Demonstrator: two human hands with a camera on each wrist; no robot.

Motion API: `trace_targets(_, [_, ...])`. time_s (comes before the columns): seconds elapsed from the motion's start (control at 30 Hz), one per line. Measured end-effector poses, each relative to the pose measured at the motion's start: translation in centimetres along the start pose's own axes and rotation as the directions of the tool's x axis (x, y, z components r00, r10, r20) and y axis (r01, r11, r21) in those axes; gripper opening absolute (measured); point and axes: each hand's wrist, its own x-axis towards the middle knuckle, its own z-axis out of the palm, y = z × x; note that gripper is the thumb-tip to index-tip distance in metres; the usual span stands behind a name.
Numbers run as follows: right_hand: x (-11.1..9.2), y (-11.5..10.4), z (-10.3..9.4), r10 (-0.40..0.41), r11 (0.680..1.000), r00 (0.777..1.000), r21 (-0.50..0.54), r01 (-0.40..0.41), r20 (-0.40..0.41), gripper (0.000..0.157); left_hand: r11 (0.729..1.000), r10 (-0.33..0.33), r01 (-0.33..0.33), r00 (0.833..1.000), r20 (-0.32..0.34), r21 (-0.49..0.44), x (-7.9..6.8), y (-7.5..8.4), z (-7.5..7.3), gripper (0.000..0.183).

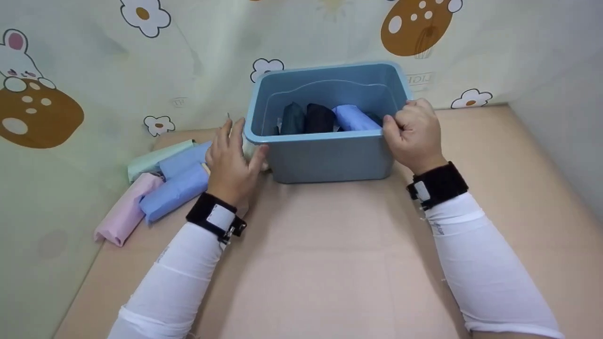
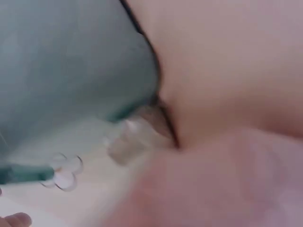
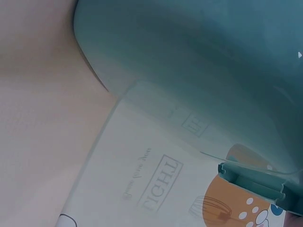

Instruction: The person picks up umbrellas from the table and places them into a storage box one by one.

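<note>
A blue-grey plastic bin (image 1: 330, 160) stands on the table near the back wall. My right hand (image 1: 417, 134) grips its right rim, fingers curled over the edge, thumb at the front corner. On the other side my left hand (image 1: 233, 162) is beside the front left corner, fingers extended and thumb close to the rim. Inside the bin lie a dark green bundle (image 1: 293, 118), a black bundle (image 1: 319, 118) and a blue bundle (image 1: 354, 117), their lower parts hidden by the front wall. The left wrist view is blurred but shows the bin's side (image 2: 71, 56).
Left of the bin lie a pink roll (image 1: 129, 207), a mint green roll (image 1: 160, 157) and two blue rolls (image 1: 174, 193), partly behind the left hand. Something whitish (image 1: 249, 150) sits between that hand and the bin. A patterned sheet (image 1: 202, 61) covers the wall behind the table (image 1: 330, 259).
</note>
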Motion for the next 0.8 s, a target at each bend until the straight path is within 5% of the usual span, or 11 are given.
trace_targets(0.1, [0.0,0.0,0.0,0.003,1.0,1.0,0.003,-0.003,-0.001,0.05,0.991,-0.125,0.117,0.983,0.136,0.065,-0.3,-1.1,0.0,0.088])
trace_targets(0.2, [0.0,-0.1,0.0,0.01,1.0,1.0,0.009,-0.01,-0.008,0.05,0.966,-0.241,0.199,0.924,0.295,0.167,-0.5,-2.0,0.2,0.095])
trace_targets(0.33, [-0.1,-0.1,0.1,0.019,1.0,1.0,0.006,-0.019,0.007,0.05,0.94,-0.3,0.188,0.857,0.42,0.286,-0.7,-2.7,0.6,0.095])
trace_targets(0.57, [-0.1,0.0,0.1,0.018,1.0,1.0,-0.001,-0.018,0.018,0.047,0.937,-0.302,0.183,0.851,0.429,0.298,-1.2,-2.9,0.6,0.085])
trace_targets(0.8, [-0.1,0.1,0.3,0.014,1.0,0.999,0.024,-0.014,-0.032,0.05,0.924,-0.325,0.165,0.816,0.478,0.346,-2.5,-2.4,-0.2,0.09])
